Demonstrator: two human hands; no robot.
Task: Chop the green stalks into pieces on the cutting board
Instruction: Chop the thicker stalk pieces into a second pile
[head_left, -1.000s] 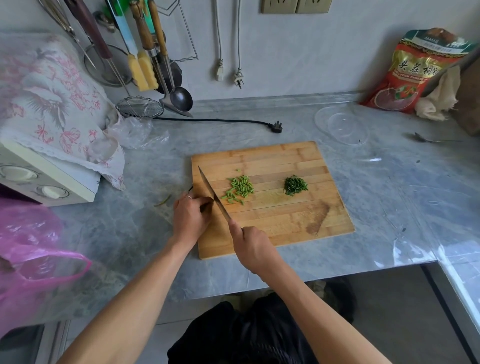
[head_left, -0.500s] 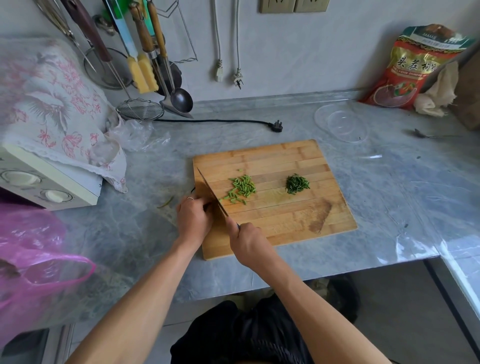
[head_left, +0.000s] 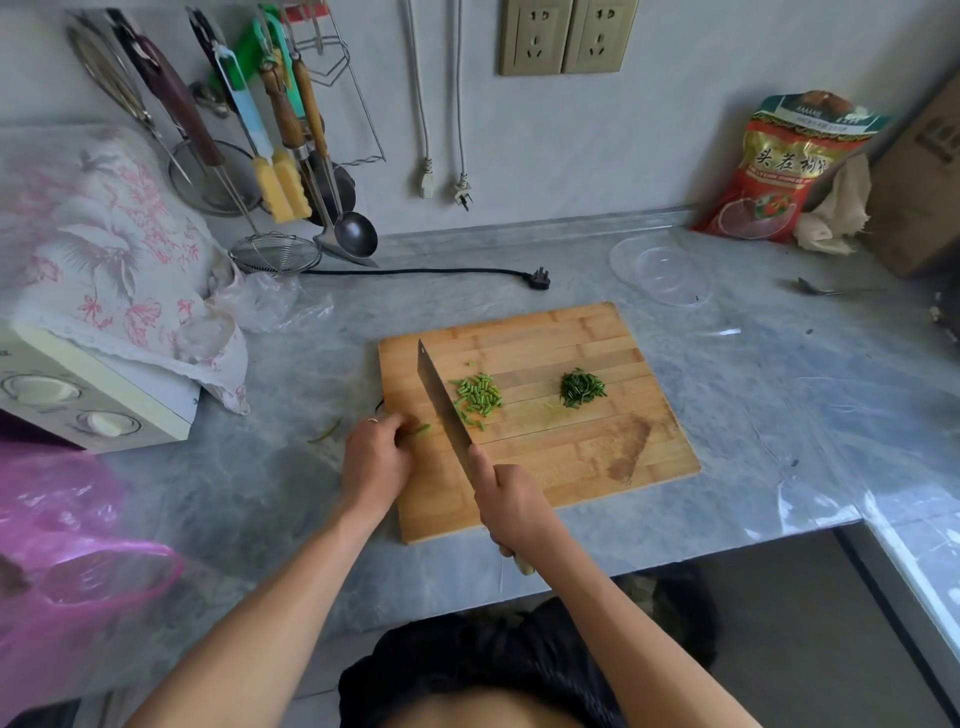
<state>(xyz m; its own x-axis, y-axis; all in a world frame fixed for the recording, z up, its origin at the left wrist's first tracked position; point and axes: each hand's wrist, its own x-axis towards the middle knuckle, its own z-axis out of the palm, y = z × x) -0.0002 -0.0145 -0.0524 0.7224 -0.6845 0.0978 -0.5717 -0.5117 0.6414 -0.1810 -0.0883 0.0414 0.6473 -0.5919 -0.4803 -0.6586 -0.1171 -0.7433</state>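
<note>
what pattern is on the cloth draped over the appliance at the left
Pink flowers on white cloth, seen in the head view.

A grey marbled worktop runs along a pale grey wall. Two beige sockets sit high on it, with two unplugged white cords hanging beside. Soft daylight glares at the right edge.

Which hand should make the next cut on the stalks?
Right. The right hand already grips the knife, blade beside the stalk ends that the left hand pins on the cutting board.
</note>
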